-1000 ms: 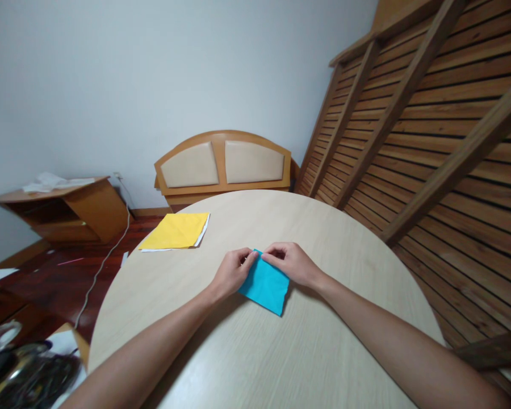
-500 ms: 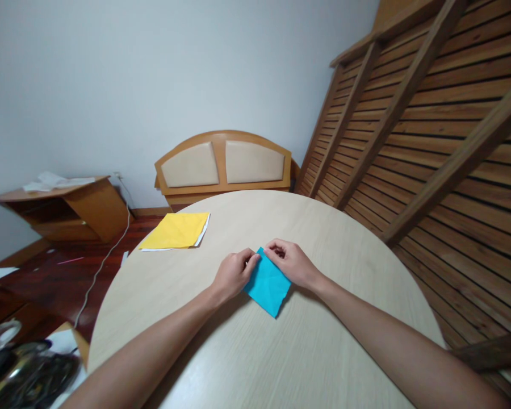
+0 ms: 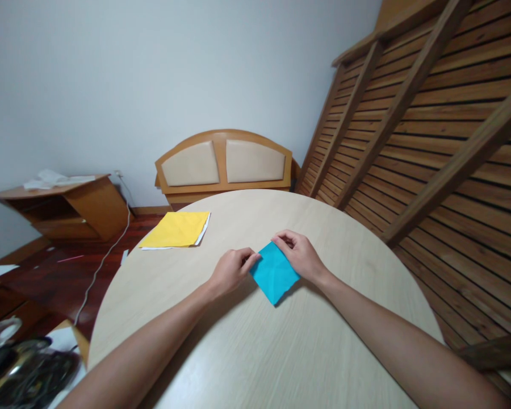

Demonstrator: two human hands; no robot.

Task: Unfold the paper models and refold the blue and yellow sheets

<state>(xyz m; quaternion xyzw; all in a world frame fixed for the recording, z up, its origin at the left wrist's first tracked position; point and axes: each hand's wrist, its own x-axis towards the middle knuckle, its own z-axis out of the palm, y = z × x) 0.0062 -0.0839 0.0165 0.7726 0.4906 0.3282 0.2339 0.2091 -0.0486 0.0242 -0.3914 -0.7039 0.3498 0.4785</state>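
The folded blue paper [image 3: 275,272] lies flat near the middle of the round pale-wood table [image 3: 255,352], turned so it sits like a diamond with one corner pointing back toward the person. The left hand [image 3: 230,271] rests at the paper's nine o'clock corner, its grip closed there, thumb and forefinger pinching the edge. The right hand [image 3: 300,254] sits from twelve to three o'clock of the paper, fingertips [image 3: 281,240] pressed down on the far corner and the palm lying along the right edge; that grip is closed on the paper too, pinning rather than lifting it. The two hands are just apart, the blue sheet between them. Both forearms reach in from the near rim.

At about ten o'clock from the blue paper, well apart from it and near the far left rim of the table, lies a yellow paper [image 3: 176,230] with a white sheet showing under its edges. Beyond the table at twelve o'clock a wooden headboard with padded panels [image 3: 223,163] stands against the wall. A slatted wooden frame [image 3: 426,125] leans at two o'clock, and a low wooden cabinet [image 3: 63,207] stands at nine o'clock with a white cable [image 3: 106,255] trailing across the floor.
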